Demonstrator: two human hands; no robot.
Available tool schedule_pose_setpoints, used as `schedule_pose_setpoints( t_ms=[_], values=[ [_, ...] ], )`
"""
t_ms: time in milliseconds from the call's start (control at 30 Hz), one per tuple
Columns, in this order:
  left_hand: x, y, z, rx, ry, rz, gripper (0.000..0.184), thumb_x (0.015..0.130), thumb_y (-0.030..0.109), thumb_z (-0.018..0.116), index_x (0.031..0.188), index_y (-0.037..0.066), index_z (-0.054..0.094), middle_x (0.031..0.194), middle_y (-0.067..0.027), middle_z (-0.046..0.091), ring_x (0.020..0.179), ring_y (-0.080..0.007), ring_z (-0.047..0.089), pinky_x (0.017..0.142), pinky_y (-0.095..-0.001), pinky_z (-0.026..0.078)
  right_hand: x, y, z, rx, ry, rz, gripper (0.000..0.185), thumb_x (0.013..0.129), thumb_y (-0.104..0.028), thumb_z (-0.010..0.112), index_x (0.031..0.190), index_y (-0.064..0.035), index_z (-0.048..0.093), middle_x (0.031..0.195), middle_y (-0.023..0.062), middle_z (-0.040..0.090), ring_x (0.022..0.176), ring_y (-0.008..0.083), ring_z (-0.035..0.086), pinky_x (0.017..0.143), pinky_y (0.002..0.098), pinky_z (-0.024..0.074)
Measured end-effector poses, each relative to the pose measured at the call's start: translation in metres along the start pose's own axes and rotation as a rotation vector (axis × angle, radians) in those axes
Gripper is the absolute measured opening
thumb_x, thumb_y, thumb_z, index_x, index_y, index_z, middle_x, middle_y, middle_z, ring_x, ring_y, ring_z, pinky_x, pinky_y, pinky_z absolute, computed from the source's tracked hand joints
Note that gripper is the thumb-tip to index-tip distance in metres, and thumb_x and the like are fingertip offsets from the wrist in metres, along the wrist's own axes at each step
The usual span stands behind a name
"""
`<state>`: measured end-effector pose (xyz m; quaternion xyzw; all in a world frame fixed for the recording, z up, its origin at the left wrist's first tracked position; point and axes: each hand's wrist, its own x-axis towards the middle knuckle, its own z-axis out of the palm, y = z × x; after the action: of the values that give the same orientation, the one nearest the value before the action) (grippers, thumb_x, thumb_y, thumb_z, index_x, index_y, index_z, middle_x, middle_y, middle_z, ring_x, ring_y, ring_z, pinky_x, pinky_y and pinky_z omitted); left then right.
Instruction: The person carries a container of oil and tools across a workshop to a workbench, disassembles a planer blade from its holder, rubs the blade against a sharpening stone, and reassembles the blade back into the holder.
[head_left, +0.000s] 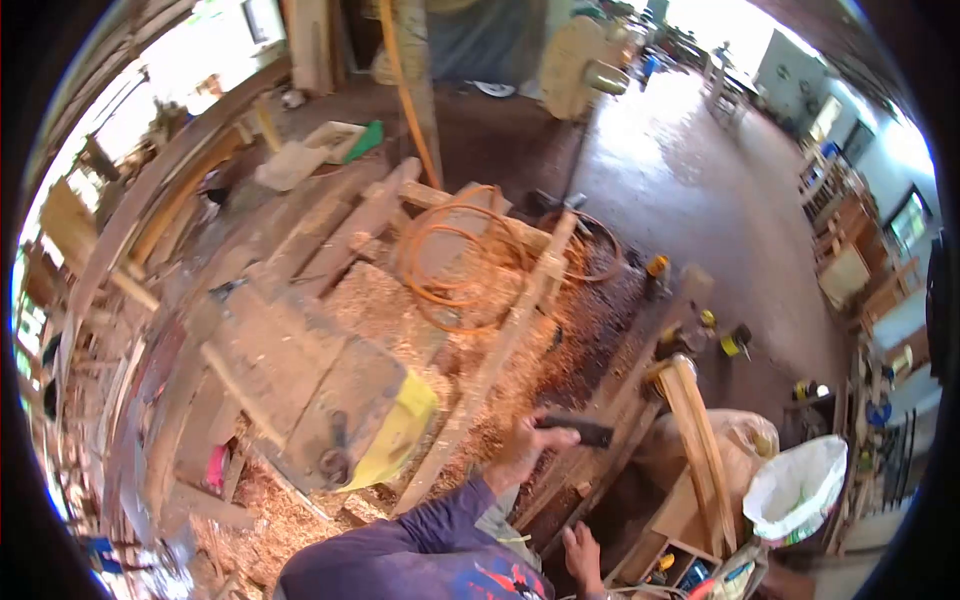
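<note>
My left hand (522, 452) reaches forward from a dark sleeve, its fingers and thumb closed around one end of a black oblong block (577, 431). The exact kind of the block cannot be made out. Lower down, my right hand (582, 553) is near the front of my body with thumb and fingers slightly apart, and nothing shows in it. Just left of my left hand runs a long wooden beam (490, 370) over wood shavings (465, 440). Beneath and beyond the block lie long planks (625, 370).
A dusty machine table (305, 370) with a yellow side stands at left. Orange hose (440, 285) coils over shavings and timber. At right are upright wooden pieces (698, 450), a white sack (795, 490) and a box of tools (690, 570). Power tools (735, 341) lie on the floor.
</note>
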<state>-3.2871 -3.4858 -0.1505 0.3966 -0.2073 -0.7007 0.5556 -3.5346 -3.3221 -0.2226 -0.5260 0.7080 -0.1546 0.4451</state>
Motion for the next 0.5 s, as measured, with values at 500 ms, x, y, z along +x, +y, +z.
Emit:
schedule_pose_setpoints(
  t_ms=[500],
  values=[
    [0.359,0.173,0.125,-0.2,0.016,0.349,0.029,0.078,0.0,0.082,0.105,-0.002,0.071,0.101,-0.0101,0.073,0.09,-0.0172,0.069,0.087,-0.0314,0.056,0.266,-0.161,-0.127,-0.207,-0.162,0.023,0.062,0.095,-0.044,0.064,0.137,0.001,0.053,0.123,0.0287,0.063,0.115,0.0398,0.062,0.098,0.0443,0.0494]
  ],
)
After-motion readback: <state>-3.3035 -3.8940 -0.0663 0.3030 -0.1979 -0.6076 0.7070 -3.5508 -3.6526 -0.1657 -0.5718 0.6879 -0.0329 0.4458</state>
